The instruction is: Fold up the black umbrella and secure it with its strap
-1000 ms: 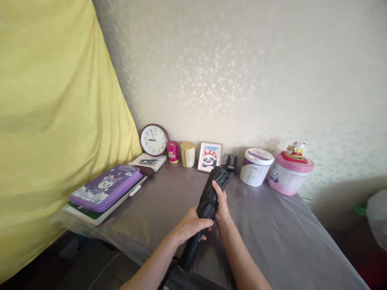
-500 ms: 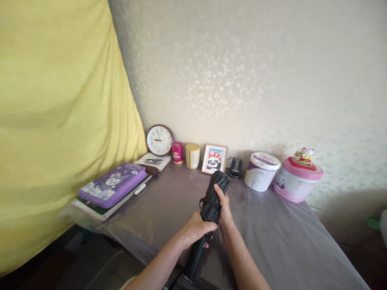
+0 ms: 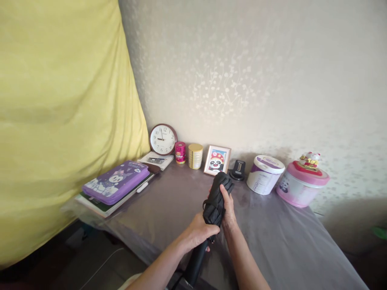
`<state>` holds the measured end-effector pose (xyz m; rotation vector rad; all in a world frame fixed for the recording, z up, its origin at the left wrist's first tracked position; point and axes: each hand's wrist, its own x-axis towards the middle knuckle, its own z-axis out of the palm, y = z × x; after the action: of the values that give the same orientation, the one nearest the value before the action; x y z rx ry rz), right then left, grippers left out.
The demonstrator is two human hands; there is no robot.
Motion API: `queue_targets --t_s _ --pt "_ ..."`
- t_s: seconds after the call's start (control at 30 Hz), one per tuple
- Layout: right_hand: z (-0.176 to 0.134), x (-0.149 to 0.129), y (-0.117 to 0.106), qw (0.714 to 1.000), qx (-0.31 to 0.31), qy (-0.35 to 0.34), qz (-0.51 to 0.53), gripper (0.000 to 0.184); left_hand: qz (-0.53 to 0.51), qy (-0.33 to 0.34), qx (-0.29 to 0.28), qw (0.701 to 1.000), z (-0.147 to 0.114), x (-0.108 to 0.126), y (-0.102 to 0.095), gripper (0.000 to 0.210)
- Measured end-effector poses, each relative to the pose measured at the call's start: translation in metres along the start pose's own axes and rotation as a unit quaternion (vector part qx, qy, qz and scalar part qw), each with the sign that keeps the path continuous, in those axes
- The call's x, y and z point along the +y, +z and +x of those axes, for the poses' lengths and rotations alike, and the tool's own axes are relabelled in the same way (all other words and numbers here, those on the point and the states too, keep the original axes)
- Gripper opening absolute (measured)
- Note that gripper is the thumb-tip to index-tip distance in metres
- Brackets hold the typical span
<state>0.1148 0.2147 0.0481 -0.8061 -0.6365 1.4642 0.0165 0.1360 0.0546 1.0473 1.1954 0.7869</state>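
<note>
Two hands [image 3: 196,231] [image 3: 228,210], fingers [image 3: 224,192] gripping black umbrella [image 3: 215,200]; strap [image 3: 205,203], unseen earlier, now juts leftward

Clock [image 3: 163,139]: numerals 1 to 12. Print on pink can [image 3: 180,153], white tub [image 3: 263,179] illegible.

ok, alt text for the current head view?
The left hand, lower, and right hand, higher, grip a folded black umbrella over a table. A clock, pink tin, yellow tin, panda picture, white tub and pink tub line the wall; a purple case lies on the left.
</note>
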Motion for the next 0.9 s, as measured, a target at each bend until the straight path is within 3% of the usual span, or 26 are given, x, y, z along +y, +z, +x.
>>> queue_targets --t_s 0.2,0.33,0.53,0.8,0.9 --pt "-0.001 -0.001 -0.001 0.991 -0.093 0.081 0.044 0.063 -0.061 -0.003 -0.024 0.998 -0.004 0.005 -0.007 0.032" --pt "0.004 0.002 -0.004 0.993 -0.099 0.041 0.054 0.051 -0.119 0.014 -0.054 0.991 -0.006 0.012 -0.014 0.029" --pt "0.010 0.018 -0.009 0.992 -0.108 0.035 -0.049 0.026 -0.160 0.025 -0.053 0.985 -0.010 0.013 -0.024 0.033" --pt "0.001 0.019 -0.008 0.964 -0.220 0.075 -0.131 0.033 -0.168 0.017 -0.064 0.984 -0.018 0.010 -0.028 0.031" --pt "-0.003 0.017 -0.006 0.960 -0.229 0.079 -0.139 0.036 -0.169 0.021 -0.074 0.983 -0.020 0.009 -0.027 0.031"
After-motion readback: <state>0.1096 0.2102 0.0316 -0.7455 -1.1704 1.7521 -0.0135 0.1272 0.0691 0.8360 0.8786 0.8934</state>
